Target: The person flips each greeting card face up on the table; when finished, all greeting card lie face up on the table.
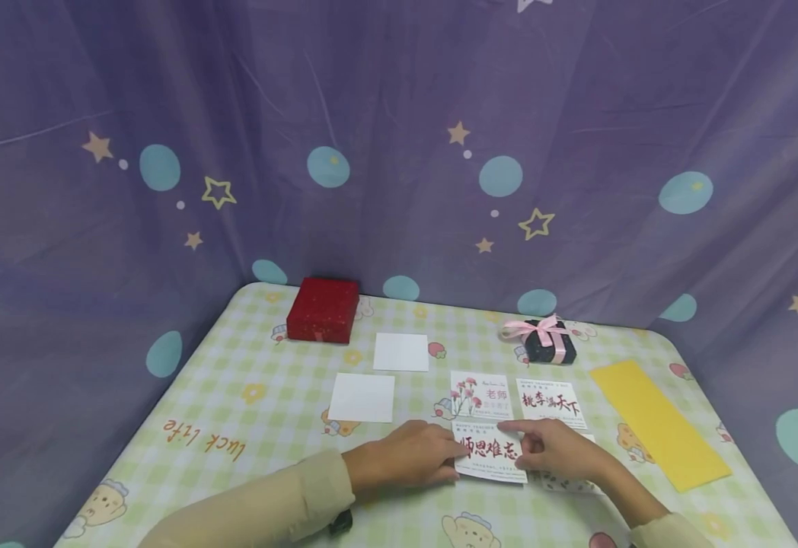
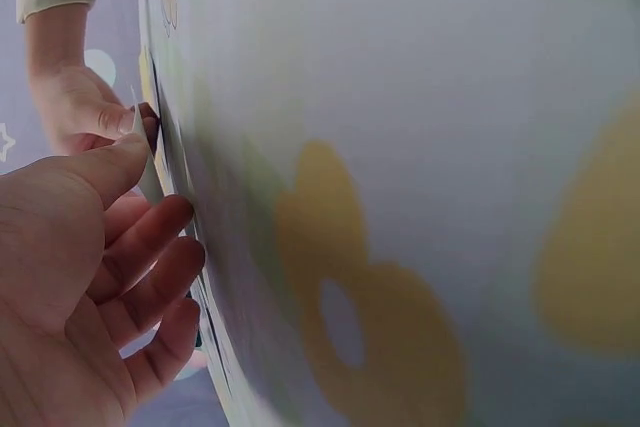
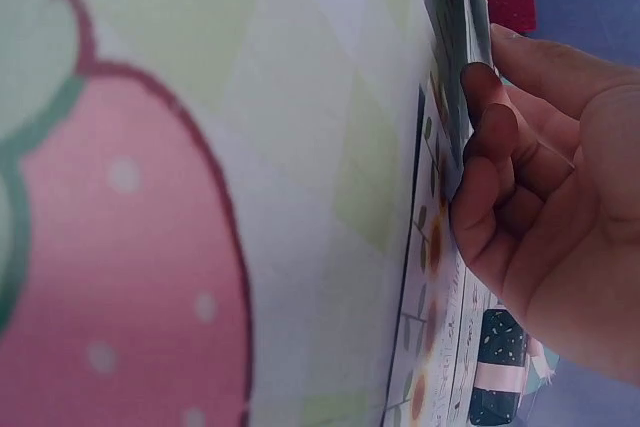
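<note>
Tablecloth (image 1: 234,396) on the bench: orange script "luck life", near the left front edge, upside down to the camera. Card with red flowers (image 1: 481,395): "老师" in pink; smaller lines under it too small to read. Card to its right (image 1: 553,401): brush lettering "桃李满天下", mostly dark red, with small unreadable print above and below. Front card (image 1: 489,450) pinched at both ends between the hands: red "师恩难忘", fine print below it illegible. Wrist views: print on card edges too blurred to read.
</note>
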{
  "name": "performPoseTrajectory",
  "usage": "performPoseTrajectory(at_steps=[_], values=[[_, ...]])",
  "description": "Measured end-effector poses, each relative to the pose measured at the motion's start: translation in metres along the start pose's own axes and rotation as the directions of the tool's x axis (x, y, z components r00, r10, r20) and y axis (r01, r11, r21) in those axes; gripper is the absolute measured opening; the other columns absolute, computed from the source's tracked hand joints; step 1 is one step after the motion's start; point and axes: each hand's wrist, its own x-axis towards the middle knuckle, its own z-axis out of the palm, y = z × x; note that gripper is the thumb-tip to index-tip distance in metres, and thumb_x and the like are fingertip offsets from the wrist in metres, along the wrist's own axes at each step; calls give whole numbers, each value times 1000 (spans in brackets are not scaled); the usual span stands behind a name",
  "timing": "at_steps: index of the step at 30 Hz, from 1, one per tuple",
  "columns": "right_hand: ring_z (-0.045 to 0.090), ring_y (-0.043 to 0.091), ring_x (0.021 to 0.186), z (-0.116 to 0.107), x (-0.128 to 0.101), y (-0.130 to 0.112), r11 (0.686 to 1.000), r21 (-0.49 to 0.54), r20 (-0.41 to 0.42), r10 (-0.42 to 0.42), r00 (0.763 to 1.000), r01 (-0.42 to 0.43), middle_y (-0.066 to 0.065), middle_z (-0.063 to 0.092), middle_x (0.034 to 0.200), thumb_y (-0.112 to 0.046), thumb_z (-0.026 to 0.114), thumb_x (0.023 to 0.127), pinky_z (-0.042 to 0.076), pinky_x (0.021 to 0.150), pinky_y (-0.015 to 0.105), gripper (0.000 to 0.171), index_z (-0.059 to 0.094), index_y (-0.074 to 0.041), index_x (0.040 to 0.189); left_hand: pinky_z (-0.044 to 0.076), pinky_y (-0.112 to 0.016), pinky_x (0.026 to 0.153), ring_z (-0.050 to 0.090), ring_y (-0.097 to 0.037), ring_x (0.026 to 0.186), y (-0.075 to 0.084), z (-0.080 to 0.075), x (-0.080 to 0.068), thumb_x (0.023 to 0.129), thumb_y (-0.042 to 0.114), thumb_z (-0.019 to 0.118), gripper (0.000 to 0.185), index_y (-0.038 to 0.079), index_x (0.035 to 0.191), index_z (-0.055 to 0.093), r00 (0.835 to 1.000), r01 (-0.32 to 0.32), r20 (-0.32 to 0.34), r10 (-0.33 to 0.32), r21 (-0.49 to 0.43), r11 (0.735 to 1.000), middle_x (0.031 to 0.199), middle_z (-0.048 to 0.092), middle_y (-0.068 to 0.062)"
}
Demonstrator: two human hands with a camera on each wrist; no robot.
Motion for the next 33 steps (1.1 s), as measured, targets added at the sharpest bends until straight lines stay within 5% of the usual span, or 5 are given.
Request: performPoseTrajectory(at_steps=[33], values=[[54, 2, 60, -6, 4, 0, 1000, 18, 56, 12, 998, -13, -8, 66, 73, -29, 76, 90, 48, 60, 22, 57, 60, -14, 143, 48, -17, 72, 59, -1, 89, 3, 1, 3, 98, 50, 62, 41, 31, 134, 66, 994, 15, 109, -17, 20, 1000, 108, 66, 11]])
